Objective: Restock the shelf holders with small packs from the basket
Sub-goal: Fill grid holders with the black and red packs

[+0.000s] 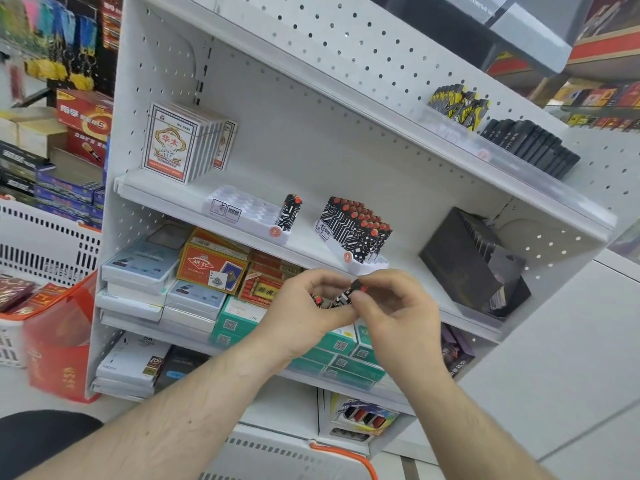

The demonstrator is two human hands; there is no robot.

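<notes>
Your left hand point(306, 306) grips a small bunch of black-and-white patterned packs point(337, 297) with red caps, its fingers curled round them, while your right hand point(391, 303) pinches the top one by its red end, probably to peel a single pack off for slotting. You hold them just below the middle shelf point(166, 192), near the two white holders. The left holder point(242, 211) has one pack standing at its right end (every other slot bare), so it likely needs filling; the right holder point(356, 233) looks nearly full
</notes>
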